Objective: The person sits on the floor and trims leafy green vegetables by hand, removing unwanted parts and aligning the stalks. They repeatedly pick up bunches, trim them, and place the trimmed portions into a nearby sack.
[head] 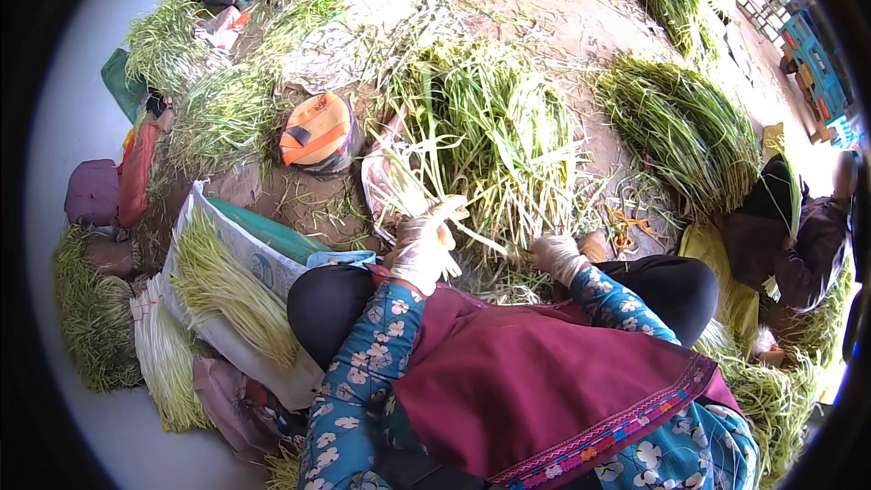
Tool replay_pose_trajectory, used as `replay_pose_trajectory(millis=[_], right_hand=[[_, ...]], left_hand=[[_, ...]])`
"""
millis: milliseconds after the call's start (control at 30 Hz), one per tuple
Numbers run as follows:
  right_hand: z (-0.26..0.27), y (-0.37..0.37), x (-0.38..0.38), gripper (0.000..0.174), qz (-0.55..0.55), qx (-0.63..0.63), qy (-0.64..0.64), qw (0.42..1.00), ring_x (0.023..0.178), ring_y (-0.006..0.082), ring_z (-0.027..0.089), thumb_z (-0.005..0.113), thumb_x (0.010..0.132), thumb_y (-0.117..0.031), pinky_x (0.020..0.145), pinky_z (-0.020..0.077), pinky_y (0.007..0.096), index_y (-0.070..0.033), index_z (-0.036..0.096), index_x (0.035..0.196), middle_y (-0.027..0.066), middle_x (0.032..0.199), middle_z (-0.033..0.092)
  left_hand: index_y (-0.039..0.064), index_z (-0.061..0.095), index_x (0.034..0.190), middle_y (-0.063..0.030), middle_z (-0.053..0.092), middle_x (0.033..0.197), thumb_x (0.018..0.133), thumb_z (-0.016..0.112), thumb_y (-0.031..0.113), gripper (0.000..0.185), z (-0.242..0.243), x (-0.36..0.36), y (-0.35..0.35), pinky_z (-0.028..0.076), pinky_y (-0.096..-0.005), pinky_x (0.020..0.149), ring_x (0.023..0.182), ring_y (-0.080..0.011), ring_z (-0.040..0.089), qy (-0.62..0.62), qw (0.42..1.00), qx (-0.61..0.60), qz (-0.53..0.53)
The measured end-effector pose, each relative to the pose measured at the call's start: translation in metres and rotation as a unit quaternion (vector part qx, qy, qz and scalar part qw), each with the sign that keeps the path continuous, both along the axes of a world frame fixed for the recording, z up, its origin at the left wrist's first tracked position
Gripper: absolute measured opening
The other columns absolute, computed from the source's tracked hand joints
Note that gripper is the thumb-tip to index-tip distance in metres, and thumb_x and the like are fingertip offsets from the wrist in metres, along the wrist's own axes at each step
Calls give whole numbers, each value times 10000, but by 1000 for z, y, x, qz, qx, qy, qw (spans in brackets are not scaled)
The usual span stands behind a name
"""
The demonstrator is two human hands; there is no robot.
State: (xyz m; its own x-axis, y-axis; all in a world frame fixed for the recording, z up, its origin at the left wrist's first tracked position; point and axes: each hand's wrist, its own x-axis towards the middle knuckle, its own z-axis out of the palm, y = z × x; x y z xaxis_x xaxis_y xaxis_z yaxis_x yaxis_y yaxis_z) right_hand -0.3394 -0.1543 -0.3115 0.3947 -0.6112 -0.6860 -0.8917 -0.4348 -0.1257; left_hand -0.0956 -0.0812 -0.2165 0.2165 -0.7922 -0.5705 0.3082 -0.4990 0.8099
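My left hand (423, 245), in a pale glove, grips a small bunch of leafy green stalks (407, 189) with whitish stems. One pale stem (482, 238) slants from it down toward my right hand (559, 258), which is also gloved. Blur hides whether the right fingers pinch the stem's end. Just beyond both hands lies a large heap of the same green stalks (503, 109), pale stem ends toward me. Trimmed yellowish stalks (231, 286) rest on a white woven sack (204, 316) to the left of my knee.
A round stool (318, 129) with orange straps stands beyond my left hand. Another stalk pile (680, 129) lies to the right, near a seated person (789, 245). A tied whitish bundle (167, 354) sits far left. Orange string (622, 224) lies past my right hand.
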Motion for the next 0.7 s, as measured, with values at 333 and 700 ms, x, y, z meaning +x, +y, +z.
replay_pose_trajectory(millis=[333, 700], right_hand=[[87, 6, 53, 230, -284, 293, -629, 662, 775, 107, 619, 658, 884, -102, 706, 505, 235, -5, 646, 1092, 28, 909, 674], [94, -61, -22, 193, -567, 74, -680, 459, 615, 51, 519, 627, 867, -198, 482, 376, 175, -65, 657, 1004, -15, 791, 615]], left_hand=[[78, 556, 750, -7, 514, 532, 812, 704, 108, 163, -22, -33, 10, 321, -270, 316, 342, -125, 435, -24, 998, -54, -10], [49, 616, 1005, 27, 542, 733, 951, 551, 250, 219, 10, 6, 18, 308, -204, 407, 487, -43, 396, 326, 932, -151, -43]])
